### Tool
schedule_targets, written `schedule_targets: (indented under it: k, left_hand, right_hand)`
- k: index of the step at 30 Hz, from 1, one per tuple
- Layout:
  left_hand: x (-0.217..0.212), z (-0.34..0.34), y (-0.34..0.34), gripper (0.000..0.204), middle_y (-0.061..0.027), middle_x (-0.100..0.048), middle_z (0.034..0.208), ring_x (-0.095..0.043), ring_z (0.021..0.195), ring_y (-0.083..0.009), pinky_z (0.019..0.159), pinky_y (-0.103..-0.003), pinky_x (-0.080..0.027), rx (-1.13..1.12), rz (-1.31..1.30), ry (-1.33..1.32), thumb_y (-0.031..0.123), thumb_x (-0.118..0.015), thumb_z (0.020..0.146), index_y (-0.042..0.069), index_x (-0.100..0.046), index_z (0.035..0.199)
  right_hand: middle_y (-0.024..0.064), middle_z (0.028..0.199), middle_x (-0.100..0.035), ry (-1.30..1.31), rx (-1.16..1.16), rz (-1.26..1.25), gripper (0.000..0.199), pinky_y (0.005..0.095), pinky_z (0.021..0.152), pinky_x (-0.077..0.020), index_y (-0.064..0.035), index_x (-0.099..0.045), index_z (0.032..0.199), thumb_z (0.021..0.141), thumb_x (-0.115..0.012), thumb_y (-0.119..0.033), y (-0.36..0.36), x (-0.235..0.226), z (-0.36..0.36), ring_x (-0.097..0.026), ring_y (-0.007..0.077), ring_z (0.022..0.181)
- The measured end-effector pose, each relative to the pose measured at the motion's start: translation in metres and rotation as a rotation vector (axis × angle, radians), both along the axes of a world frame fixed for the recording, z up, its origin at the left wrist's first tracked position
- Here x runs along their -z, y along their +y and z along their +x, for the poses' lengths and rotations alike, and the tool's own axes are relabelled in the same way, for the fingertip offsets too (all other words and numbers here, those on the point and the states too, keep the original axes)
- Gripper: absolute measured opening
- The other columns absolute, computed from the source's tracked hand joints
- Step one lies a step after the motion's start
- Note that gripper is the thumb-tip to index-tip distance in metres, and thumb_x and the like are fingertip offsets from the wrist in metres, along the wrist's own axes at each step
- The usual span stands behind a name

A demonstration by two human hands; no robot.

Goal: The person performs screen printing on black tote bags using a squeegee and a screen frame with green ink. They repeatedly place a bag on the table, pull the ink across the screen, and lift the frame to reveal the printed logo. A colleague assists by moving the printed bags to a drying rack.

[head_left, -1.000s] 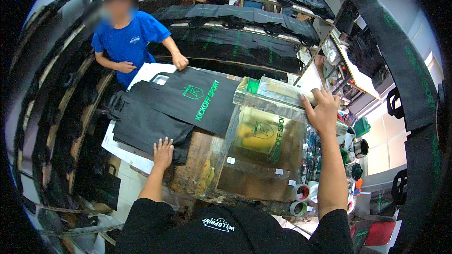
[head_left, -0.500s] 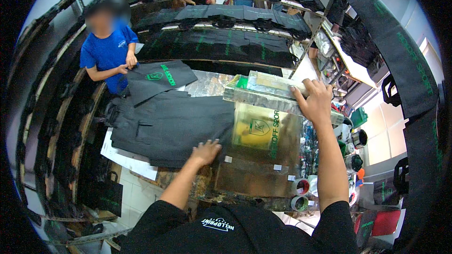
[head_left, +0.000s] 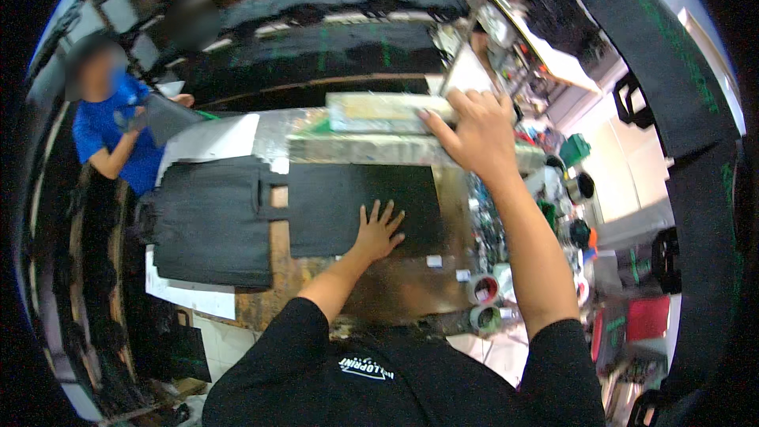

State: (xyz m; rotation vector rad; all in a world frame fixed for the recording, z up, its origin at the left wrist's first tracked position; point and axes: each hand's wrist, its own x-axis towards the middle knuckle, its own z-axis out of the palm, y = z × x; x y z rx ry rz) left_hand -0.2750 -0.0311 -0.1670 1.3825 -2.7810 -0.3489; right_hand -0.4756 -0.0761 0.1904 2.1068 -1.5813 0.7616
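Observation:
Flat on the brown printing board (head_left: pixel 411 289) lies a plain black fabric bag (head_left: pixel 328 198), its handle pointing left. My left hand (head_left: pixel 381 232) rests on it, fingers spread. Beyond the bag, a wooden screen-printing frame (head_left: pixel 356 149) is tilted up, its edge toward me. My right hand (head_left: pixel 481 133) is closed around the right end of a pale squeegee (head_left: pixel 375 112) at the top of this frame, thumb in front. Green ink shows at the squeegee's left end. Left of the board sits a stack of black bags (head_left: pixel 209 225).
A person in a blue shirt (head_left: pixel 111 126) at the left holds a black bag (head_left: pixel 168 117). Racks of bags (head_left: pixel 332 51) stand beyond the table. Tape rolls (head_left: pixel 484 290) and several cans crowd the right edge. Printed bags hang at far right.
My left hand has drawn a bag rightward off the stack onto the board, covering its print. The squeegee stays in my right hand. The person at left has moved away with the printed bag.

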Motion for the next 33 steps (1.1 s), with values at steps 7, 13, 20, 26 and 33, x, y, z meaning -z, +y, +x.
schedule_targets:
  k: [7, 13, 20, 26, 33]
  left_hand:
    - [0.03, -0.059, 0.004, 0.071, -0.0148, -0.025, 0.175, -0.021, 0.159, -0.0473, 0.124, -0.074, -0.006, 0.084, -0.117, 0.171, 0.061, -0.049, 0.103, 0.024, -0.042, 0.164]
    - [0.029, -0.075, 0.017, 0.07, -0.0166, -0.028, 0.173, -0.024, 0.158, -0.0472, 0.125, -0.073, -0.007, 0.104, -0.14, 0.208, 0.06, -0.051, 0.103, 0.022, -0.045, 0.162]
    - [0.02, -0.082, 0.034, 0.071, -0.018, -0.03, 0.172, -0.024, 0.158, -0.0473, 0.124, -0.072, -0.009, 0.056, -0.087, 0.243, 0.06, -0.054, 0.101, 0.021, -0.047, 0.161]
    - [0.005, -0.066, 0.065, 0.074, -0.0216, -0.027, 0.172, -0.019, 0.16, -0.0461, 0.126, -0.07, -0.007, 0.044, 0.0, 0.283, 0.059, -0.052, 0.103, 0.017, -0.043, 0.163]
    - [-0.097, 0.001, 0.072, 0.092, -0.0219, -0.033, 0.17, -0.035, 0.154, -0.0454, 0.126, -0.058, -0.028, -0.231, 0.572, 0.785, 0.066, -0.065, 0.095, 0.011, -0.039, 0.164]
  right_hand:
    - [0.0122, 0.081, -0.071, -0.028, -0.044, -0.047, 0.058, 0.0522, 0.086, -0.0439, -0.011, -0.075, 0.088, 0.094, -0.06, -0.067, -0.023, -0.006, -0.005, -0.069, 0.0324, 0.084]
    - [0.0125, 0.086, -0.074, 0.006, -0.028, -0.062, 0.057, 0.0496, 0.084, -0.0426, -0.0101, -0.076, 0.093, 0.096, -0.061, -0.065, -0.039, -0.014, -0.01, -0.069, 0.0325, 0.087]
    - [0.0178, 0.093, -0.075, 0.034, 0.001, -0.016, 0.065, 0.0529, 0.086, -0.0467, -0.0071, -0.077, 0.099, 0.097, -0.056, -0.069, -0.046, -0.017, -0.01, -0.072, 0.0373, 0.093]
    - [0.0192, 0.09, -0.074, 0.068, 0.021, 0.044, 0.07, 0.0514, 0.088, -0.0466, -0.0054, -0.075, 0.1, 0.099, -0.052, -0.072, -0.042, -0.02, -0.01, -0.072, 0.0372, 0.094]
    - [0.0162, 0.085, -0.073, 0.024, -0.023, -0.025, 0.059, 0.0526, 0.084, -0.042, -0.0079, -0.071, 0.089, 0.096, -0.059, -0.066, -0.028, -0.008, -0.005, -0.068, 0.0368, 0.09]
